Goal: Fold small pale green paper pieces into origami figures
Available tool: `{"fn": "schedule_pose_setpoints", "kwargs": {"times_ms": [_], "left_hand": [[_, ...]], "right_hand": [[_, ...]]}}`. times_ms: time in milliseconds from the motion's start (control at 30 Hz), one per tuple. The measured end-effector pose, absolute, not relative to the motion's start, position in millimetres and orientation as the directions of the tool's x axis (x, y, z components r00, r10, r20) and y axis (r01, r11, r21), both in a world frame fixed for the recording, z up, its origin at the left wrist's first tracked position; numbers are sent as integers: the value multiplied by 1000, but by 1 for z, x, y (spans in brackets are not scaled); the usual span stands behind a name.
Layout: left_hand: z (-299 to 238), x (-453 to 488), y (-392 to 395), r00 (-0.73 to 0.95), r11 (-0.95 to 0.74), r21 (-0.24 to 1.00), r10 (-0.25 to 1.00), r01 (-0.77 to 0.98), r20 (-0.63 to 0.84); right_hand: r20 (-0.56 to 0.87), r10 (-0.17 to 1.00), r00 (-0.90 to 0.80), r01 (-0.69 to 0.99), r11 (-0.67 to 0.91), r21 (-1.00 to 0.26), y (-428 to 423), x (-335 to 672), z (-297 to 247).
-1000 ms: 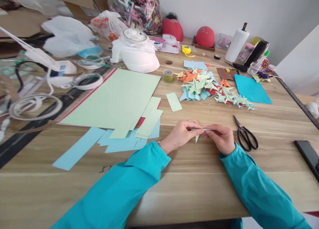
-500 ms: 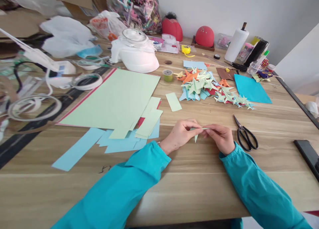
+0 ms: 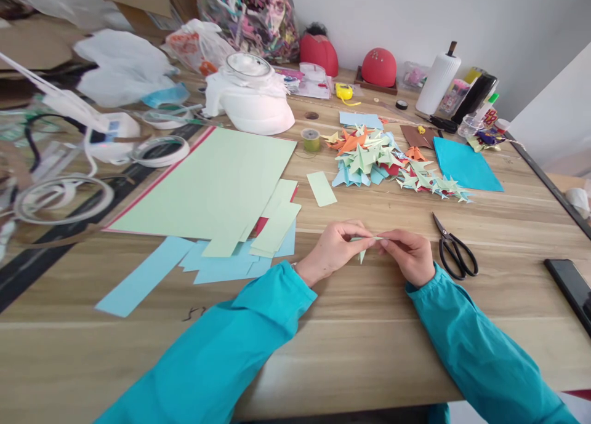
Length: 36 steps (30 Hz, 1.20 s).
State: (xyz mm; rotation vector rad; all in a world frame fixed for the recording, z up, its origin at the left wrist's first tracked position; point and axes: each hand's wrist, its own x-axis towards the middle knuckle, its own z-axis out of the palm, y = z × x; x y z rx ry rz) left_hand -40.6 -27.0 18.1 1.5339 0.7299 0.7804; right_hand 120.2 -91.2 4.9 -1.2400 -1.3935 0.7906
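Observation:
Between the fingertips of both hands is a small folded piece of pale green paper [image 3: 362, 255], one pointed flap hanging down. My left hand [image 3: 336, 248] pinches it from the left, and my right hand [image 3: 409, 252] pinches its other end; the fingers cover most of it. Just right of my right hand lie black-handled scissors [image 3: 456, 252], blades partly apart. Beyond the hands a single green paper strip [image 3: 322, 189] rests on the table. Farther back sits a heap of folded paper stars [image 3: 369, 156] in green, orange, blue and red.
Large green sheets [image 3: 207, 184] lie at left, with blue paper strips [image 3: 145, 276] in front of them. A spool of thread [image 3: 311, 141] stands near the stars. A turquoise sheet [image 3: 466, 164] lies at back right, a phone [image 3: 570, 292] at the right edge. White cable coils [image 3: 64, 199] crowd the left.
Almost nothing differs. The hanging flap of the folded paper has shifted very slightly left; both hands keep their pinch in the same place.

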Motion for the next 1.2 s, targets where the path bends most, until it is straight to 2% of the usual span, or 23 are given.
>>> {"fn": "schedule_pose_setpoints", "kwargs": {"times_ms": [333,600,800,933,1200], "left_hand": [[14,-40,-27,562,-162,987,816,-1,134],[17,-42,-32,560,-424,905,760,43,329],[17,-45,-29,546,-654,754,654,61,523],[14,-46,-27,561,-731,677,596,82,575],[11,-48,-23,594,-820,562,509,113,623]], "right_hand": [[213,973,85,148,200,-969,-91,121,2],[327,942,73,354,282,-892,-91,119,4],[526,850,-22,616,426,-663,-90,121,7],[585,808,-64,646,481,-594,-89,121,7],[571,818,-70,638,477,-605,-89,122,6]]}}
